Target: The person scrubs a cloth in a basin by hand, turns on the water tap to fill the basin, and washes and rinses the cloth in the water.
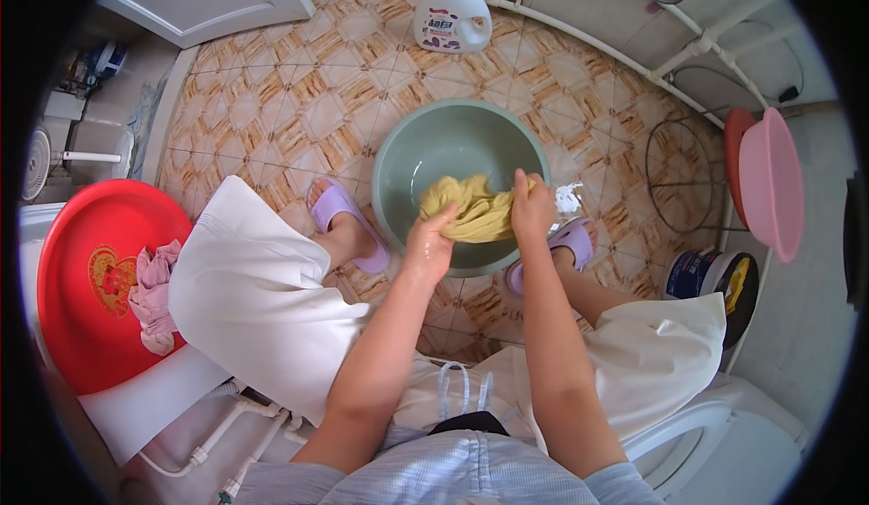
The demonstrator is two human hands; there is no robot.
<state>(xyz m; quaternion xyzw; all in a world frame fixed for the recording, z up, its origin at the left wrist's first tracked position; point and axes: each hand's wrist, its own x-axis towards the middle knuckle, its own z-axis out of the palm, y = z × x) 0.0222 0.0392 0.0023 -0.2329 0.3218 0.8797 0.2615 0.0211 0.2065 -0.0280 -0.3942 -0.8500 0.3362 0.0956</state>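
Note:
A bunched yellow cloth (475, 210) is gripped between my two hands above a grey-green plastic basin (407, 145) on the floor. My left hand (432, 241), wet and shiny, grips the near left side of the cloth with the thumb on top. At the cloth's right end, my right hand (533, 205) is closed around the fabric, close to the basin's right rim. The cloth hides part of the basin's bottom, so how much water is in there I cannot tell.
A white detergent bottle (451, 16) stands beyond the basin. At left, a red basin (75, 301) holds a pink cloth (155, 288). A pink basin (774, 186) leans by the right wall near a wire rack (652, 172) and a bucket (699, 271). Purple slippers (339, 213) flank the basin.

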